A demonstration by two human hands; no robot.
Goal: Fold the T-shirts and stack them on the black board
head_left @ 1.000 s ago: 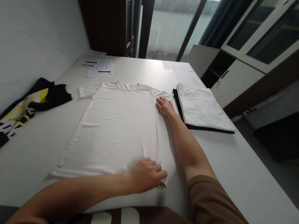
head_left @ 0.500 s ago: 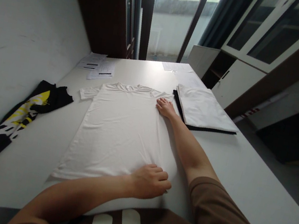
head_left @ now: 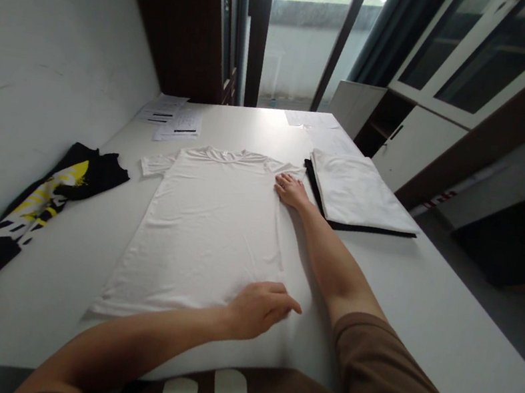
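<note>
A white short-sleeved T-shirt [head_left: 211, 228] lies spread on the table, its collar toward the far end and its hem toward me. My right hand [head_left: 290, 190] rests on it by the right sleeve, palm down with fingers stretched out. My left hand [head_left: 260, 308] is at the lower right corner of the shirt, partly covering the hem. One of its fingers points out to the right past the shirt's edge; the others are partly hidden. Neither hand grips any fabric that I can see.
On the right, a folded white cloth [head_left: 362, 190] lies over a black one [head_left: 373, 230]. A crumpled black garment with yellow and white print [head_left: 45, 205] lies along the left wall. Papers [head_left: 179, 122] lie at the far left of the white table [head_left: 407, 296].
My left hand has loosened from a closed grip at the shirt's lower right corner, and a finger now stretches out. My right hand has stayed in place.
</note>
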